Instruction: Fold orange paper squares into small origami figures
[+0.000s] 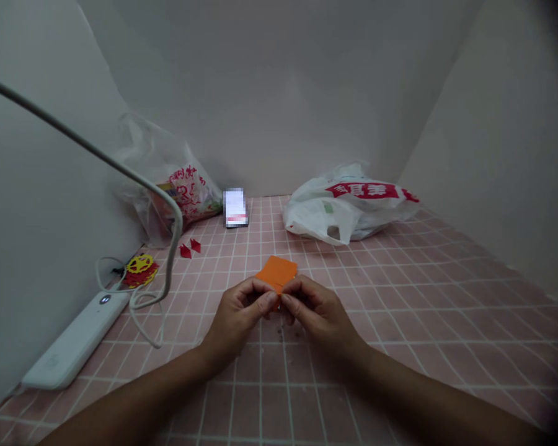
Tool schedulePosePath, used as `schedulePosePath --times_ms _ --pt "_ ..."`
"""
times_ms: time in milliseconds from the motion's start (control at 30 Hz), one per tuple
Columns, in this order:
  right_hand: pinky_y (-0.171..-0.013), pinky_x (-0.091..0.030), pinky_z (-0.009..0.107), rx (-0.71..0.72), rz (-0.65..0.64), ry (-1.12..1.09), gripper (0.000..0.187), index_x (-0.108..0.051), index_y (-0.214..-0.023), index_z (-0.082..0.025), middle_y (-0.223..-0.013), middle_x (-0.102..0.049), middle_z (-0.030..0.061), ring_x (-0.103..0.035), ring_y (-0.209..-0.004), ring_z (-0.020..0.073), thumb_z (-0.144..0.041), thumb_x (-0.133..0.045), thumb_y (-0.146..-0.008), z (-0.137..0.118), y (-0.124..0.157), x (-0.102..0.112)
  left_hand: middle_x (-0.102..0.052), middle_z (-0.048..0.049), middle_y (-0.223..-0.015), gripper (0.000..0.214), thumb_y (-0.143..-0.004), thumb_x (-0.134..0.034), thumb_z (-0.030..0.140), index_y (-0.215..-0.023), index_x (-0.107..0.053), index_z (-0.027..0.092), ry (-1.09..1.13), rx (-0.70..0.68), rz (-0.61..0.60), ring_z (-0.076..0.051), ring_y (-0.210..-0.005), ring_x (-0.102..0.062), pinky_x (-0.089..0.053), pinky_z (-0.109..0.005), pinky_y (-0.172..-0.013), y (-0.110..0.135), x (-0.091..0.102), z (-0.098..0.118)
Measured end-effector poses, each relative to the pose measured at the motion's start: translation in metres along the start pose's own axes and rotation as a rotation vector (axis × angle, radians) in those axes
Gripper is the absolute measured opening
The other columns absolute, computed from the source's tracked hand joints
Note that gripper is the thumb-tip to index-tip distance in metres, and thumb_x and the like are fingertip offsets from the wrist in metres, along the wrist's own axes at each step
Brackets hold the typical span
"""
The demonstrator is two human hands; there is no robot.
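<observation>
Both of my hands meet over the middle of the pink gridded table point(400, 310) and pinch a small folded piece of orange paper point(277, 272). My left hand point(239, 313) grips its near left edge with thumb and fingers closed. My right hand point(314, 310) pinches the near right edge the same way. The paper tilts up away from me, and its lower corner is hidden between my fingertips.
A white lamp base point(74, 341) with a bent arm point(121, 167) and cable stands at the left. Yellow and red paper cut-outs point(141, 269) and two small red folded pieces point(190, 248) lie nearby. Two plastic bags point(348, 207) point(172, 179) and a phone point(235, 208) sit at the back.
</observation>
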State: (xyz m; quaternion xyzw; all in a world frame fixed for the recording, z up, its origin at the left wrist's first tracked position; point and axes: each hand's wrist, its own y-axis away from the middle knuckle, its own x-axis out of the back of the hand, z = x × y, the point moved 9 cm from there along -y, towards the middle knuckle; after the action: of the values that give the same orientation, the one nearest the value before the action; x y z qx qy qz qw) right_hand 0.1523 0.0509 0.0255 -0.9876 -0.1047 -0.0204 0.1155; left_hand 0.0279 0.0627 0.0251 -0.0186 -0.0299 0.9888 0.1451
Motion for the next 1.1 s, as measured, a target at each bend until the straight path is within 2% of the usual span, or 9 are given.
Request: schedulePosePath --times_ms 233,533,633,767,933,1100 --pt "-0.052 -0.040 0.024 -0.061 0.008 -0.029 0.015 -0.057 -0.076 -0.018 -0.063 -0.056 -0.0028 -0.051 -0.054 0.0107 -0.027 -0.059 -0.089 0.003 0.002 -0.002 -0.055 0.0015 -0.066 0.022 -0.086 -0.064 0.031 -0.072 -0.061 0.014 -0.114 -0.056 0.002 -0.011 -0.062 -0.048 -0.040 -0.023 -0.060 0.000 0.001 0.006" --pt "-0.046 -0.041 0.023 -0.198 0.008 -0.273 0.023 -0.051 -0.072 -0.019 -0.058 -0.056 -0.0044 -0.052 -0.046 0.0100 -0.035 -0.064 -0.083 0.023 -0.004 -0.002 -0.054 0.0022 -0.067 0.021 -0.085 -0.062 0.033 -0.077 -0.061 0.014 -0.142 0.096 -0.126 -0.011 -0.062 -0.046 -0.037 -0.024 -0.060 -0.002 -0.009 -0.011" --pt "-0.044 -0.039 0.023 -0.233 -0.027 -0.250 0.024 -0.052 -0.074 -0.020 -0.059 -0.056 -0.0043 -0.050 -0.045 0.0097 -0.038 -0.064 -0.082 0.026 -0.005 -0.005 -0.052 0.0025 -0.066 0.020 -0.083 -0.062 0.031 -0.073 -0.058 0.015 -0.204 0.110 -0.135 -0.011 -0.062 -0.045 -0.036 -0.023 -0.059 -0.002 -0.009 -0.012" --pt "-0.045 -0.037 0.023 -0.227 0.000 -0.177 0.023 -0.053 -0.071 -0.019 -0.059 -0.055 -0.0037 -0.049 -0.046 0.0094 -0.035 -0.065 -0.082 0.024 -0.004 -0.003 -0.054 0.0021 -0.067 0.017 -0.082 -0.061 0.029 -0.074 -0.060 0.014 -0.245 0.150 -0.193 -0.010 -0.060 -0.045 -0.035 -0.023 -0.057 -0.003 -0.013 -0.015" --pt "-0.050 -0.042 0.024 -0.179 0.055 -0.192 0.022 -0.055 -0.071 -0.018 -0.057 -0.057 -0.0038 -0.053 -0.049 0.0099 -0.036 -0.063 -0.083 0.019 -0.007 0.004 -0.054 0.0028 -0.064 0.022 -0.085 -0.061 0.035 -0.076 -0.058 0.015 -0.167 0.135 -0.106 -0.011 -0.059 -0.048 -0.038 -0.023 -0.058 -0.005 -0.004 -0.013" --pt "-0.048 -0.043 0.024 -0.252 0.006 -0.162 0.020 -0.053 -0.070 -0.019 -0.058 -0.058 -0.0040 -0.054 -0.047 0.0100 -0.033 -0.065 -0.078 0.023 -0.008 0.000 -0.054 0.0028 -0.063 0.022 -0.085 -0.062 0.034 -0.074 -0.057 0.015 -0.179 0.069 -0.076 -0.011 -0.059 -0.048 -0.038 -0.023 -0.058 -0.009 0.002 -0.007"
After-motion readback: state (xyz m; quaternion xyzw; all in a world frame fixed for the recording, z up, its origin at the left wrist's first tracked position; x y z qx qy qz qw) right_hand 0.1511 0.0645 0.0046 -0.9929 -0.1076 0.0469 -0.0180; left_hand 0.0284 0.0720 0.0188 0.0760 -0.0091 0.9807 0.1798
